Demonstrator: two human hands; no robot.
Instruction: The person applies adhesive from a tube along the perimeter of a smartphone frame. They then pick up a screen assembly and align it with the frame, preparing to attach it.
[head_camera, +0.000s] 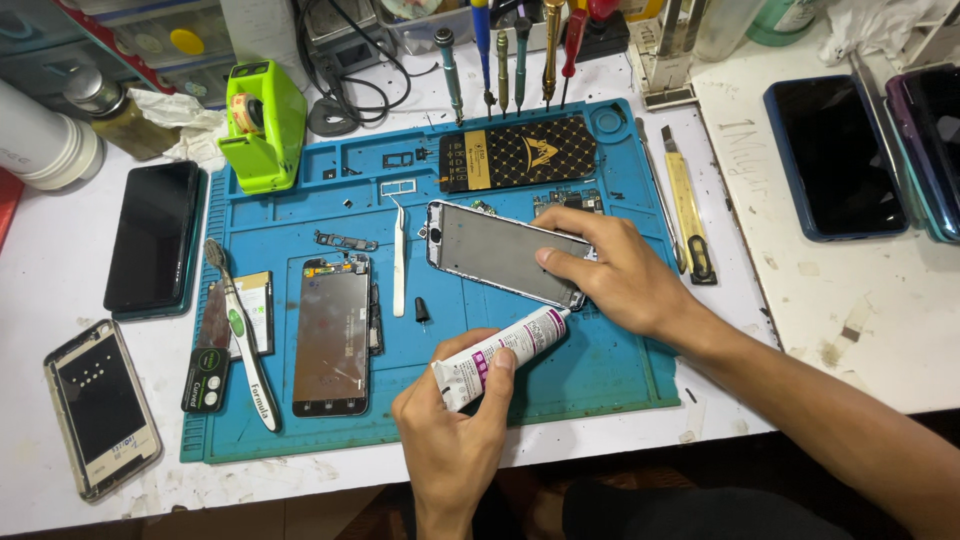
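My left hand (455, 435) grips a white glue tube (500, 352) with purple print, its nozzle pointing at the lower right corner of a silver phone frame (495, 250). My right hand (620, 270) holds that frame down by its right end on the blue repair mat (600, 370). The frame lies tilted, face up, and its right edge is hidden under my fingers. A small black cap (421, 310) stands on the mat just left of the tube.
On the mat lie a phone screen assembly (333, 337), white tweezers (398, 260), a toothbrush (240, 330) and a black-and-gold card (518, 152). A green tape dispenser (262, 125), screwdrivers (500, 55), a utility knife (685, 205) and several phones (835, 155) surround it.
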